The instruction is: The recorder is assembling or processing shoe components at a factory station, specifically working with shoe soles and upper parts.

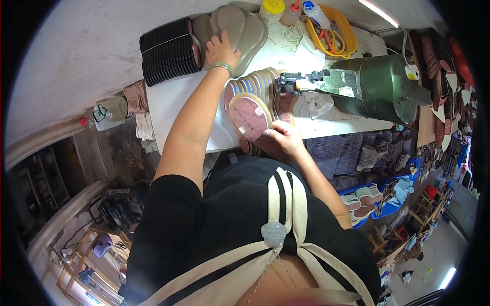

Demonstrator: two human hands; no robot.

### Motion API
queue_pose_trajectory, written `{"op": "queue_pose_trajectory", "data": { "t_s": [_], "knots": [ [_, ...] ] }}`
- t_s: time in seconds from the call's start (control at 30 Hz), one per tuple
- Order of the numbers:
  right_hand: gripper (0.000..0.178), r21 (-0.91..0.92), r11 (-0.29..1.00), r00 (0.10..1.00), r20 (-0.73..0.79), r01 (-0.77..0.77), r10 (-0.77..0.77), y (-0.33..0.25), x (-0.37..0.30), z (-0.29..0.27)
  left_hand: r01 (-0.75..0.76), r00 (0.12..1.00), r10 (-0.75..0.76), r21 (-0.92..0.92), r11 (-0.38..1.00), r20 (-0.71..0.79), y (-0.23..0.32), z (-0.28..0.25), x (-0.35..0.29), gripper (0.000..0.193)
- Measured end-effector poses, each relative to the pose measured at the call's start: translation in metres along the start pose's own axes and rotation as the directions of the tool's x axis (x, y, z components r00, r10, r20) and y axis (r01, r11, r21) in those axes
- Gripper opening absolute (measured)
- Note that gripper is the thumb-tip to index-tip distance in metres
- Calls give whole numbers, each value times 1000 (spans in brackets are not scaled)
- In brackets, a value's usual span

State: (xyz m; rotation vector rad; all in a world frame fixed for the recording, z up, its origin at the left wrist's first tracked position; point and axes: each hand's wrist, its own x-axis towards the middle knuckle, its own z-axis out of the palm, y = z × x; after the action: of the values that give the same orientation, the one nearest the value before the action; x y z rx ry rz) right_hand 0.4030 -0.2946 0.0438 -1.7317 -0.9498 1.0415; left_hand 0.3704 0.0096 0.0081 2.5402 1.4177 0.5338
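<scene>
While the left hand [222, 53] lies loosely spread on grey soles [253, 39], the right hand [285, 136] pinches a pink insole [247, 116] by its rim, near the table's [168, 104] front edge.

Smooth, rubber-like taupe soles [250, 43] with a soft sheen; a pink insole [249, 116] with a matt, cloth-like face. The green machine [385, 84] looks like glossy, scuffed painted metal; the yellow basket [351, 43] is plastic; the white tabletop [172, 99] appears smooth.
</scene>
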Motion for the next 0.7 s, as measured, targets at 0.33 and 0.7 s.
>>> {"op": "queue_pose_trajectory", "data": {
  "t_s": [0.33,0.7],
  "knots": [
    [13,234,959,987,17,-161,161,8,10,-15,-190,954,199,63,980,-226,-31,-10,8,49],
    [19,135,984,993,34,-118,115,10,15,-10,-184,964,187,-32,982,190,39,26,5,61]
  ]
}}
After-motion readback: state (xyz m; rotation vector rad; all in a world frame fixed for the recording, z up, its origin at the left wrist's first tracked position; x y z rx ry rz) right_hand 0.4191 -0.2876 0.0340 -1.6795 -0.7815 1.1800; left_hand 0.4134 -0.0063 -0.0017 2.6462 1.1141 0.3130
